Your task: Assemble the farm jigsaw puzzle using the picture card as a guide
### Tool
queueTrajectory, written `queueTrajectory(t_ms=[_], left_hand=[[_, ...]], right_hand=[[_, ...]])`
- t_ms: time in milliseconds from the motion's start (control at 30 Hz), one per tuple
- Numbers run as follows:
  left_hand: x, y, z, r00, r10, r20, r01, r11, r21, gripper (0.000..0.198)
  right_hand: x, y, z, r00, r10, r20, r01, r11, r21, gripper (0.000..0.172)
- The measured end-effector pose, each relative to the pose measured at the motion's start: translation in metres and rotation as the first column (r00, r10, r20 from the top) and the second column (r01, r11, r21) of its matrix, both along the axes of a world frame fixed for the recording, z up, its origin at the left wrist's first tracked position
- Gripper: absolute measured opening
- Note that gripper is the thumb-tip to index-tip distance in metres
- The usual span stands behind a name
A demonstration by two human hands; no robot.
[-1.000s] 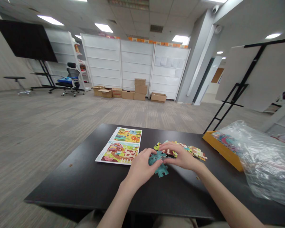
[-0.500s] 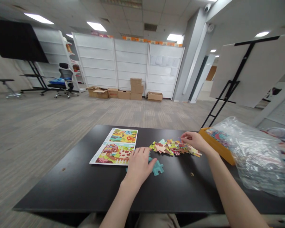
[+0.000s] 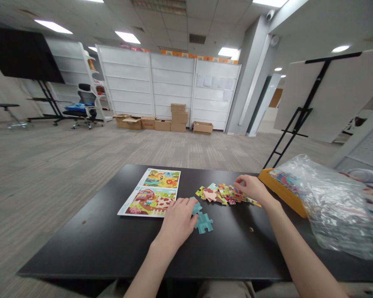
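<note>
- My left hand (image 3: 177, 221) lies flat and open on the matte black desk (image 3: 81, 248), its fingertips at the upper teal jigsaw piece (image 3: 197, 207).
- Compared with the prior view, that left hand sits slightly further back, leaving the upper teal piece more exposed.
- A second teal cardboard jigsaw piece (image 3: 204, 223) lies just below the first; the two appear to touch, and I cannot confirm whether they interlock.
- My right hand (image 3: 248, 187) is curled narrowly at the right end of the multicoloured pile of cardboard jigsaw pieces (image 3: 220, 194). Its fingers touch the pile; I cannot tell whether they pinch a piece.
- A printed sheet of two farm and animal pictures (image 3: 149, 193) lies flat on the desk, just left of my left hand.
- An orange tray (image 3: 281, 192) stands at the right, partly under a clear plastic bag (image 3: 332, 207).
</note>
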State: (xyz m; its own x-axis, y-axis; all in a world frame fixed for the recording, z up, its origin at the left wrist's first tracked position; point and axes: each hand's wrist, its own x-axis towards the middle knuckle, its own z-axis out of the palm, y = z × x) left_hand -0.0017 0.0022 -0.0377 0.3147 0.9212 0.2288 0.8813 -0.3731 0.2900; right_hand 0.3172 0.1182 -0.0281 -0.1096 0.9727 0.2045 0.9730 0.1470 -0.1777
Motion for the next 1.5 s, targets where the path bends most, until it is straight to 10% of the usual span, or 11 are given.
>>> queueTrajectory(t_ms=[300, 467, 733, 867, 1033, 1233, 1500], left_hand=[[0.006, 0.007, -0.009, 1.000, 0.022, 0.011, -0.024, 0.978, 0.207, 0.014], [0.010, 0.007, -0.010, 0.959, -0.113, 0.261, -0.025, 0.880, 0.474, 0.020], [0.022, 0.005, -0.003, 0.737, -0.057, 0.674, -0.069, 0.985, 0.158, 0.011], [0.017, 0.009, -0.005, 0.773, 0.006, 0.634, -0.086, 0.992, 0.095, 0.033], [0.001, 0.010, -0.005, 0.964, 0.142, 0.226, -0.149, 0.989, 0.014, 0.043], [0.005, 0.001, -0.007, 0.995, 0.089, 0.043, -0.086, 0.994, -0.071, 0.055], [0.007, 0.002, -0.001, 0.997, 0.069, 0.034, -0.067, 0.997, -0.037, 0.031]], right_hand=[[-0.034, -0.008, -0.003, 0.977, 0.194, -0.085, -0.178, 0.970, 0.168, 0.020], [-0.052, -0.021, 0.000, 0.798, 0.488, -0.353, -0.483, 0.869, 0.109, 0.030], [-0.091, -0.042, -0.005, 0.473, 0.431, -0.769, -0.684, 0.729, -0.012, 0.036], [-0.076, -0.028, -0.009, 0.524, 0.326, -0.787, -0.592, 0.803, -0.062, 0.040], [-0.042, -0.001, -0.020, 0.719, 0.260, -0.645, -0.365, 0.931, -0.031, 0.042], [-0.032, 0.007, -0.032, 0.936, 0.227, -0.270, -0.244, 0.969, -0.028, 0.030], [-0.043, -0.005, -0.018, 0.978, 0.200, -0.058, -0.195, 0.977, 0.091, 0.026]])
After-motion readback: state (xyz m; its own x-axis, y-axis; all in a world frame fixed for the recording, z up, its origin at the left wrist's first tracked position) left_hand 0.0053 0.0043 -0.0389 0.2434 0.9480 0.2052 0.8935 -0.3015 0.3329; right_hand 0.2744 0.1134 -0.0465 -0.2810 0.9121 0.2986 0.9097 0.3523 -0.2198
